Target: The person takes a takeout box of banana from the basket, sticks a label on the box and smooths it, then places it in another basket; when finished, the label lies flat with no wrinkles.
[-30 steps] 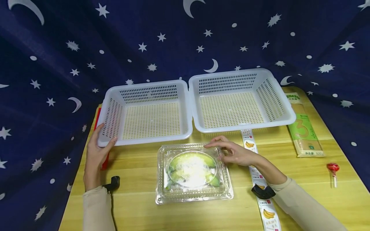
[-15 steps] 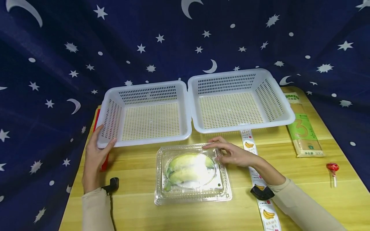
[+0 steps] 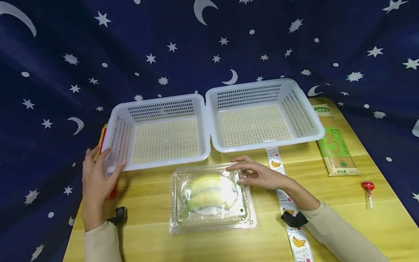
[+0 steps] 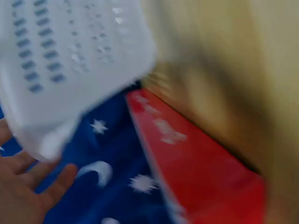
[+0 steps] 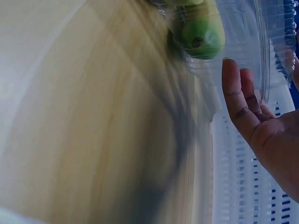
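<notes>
In the head view a clear plastic clamshell box with yellow-green fruit inside sits on the table. Its far right corner is held by my right hand, thumb on the side wall and fingers over the rim. The right wrist view shows that thumb below a green fruit end. My left hand is at the near left corner of the left white basket, fingers spread on both sides of the rim. The left wrist view, blurred, has its fingertips right under that corner.
A second white basket stands alongside at the right. A sticker strip with banana pictures runs under the right forearm. A green-labelled pack and a red lollipop lie at the right. A red package lies beside the left basket.
The view has shifted slightly to the right. My left hand's fingers have spread apart and shifted outward at the basket corner. My right hand stays at the box corner.
</notes>
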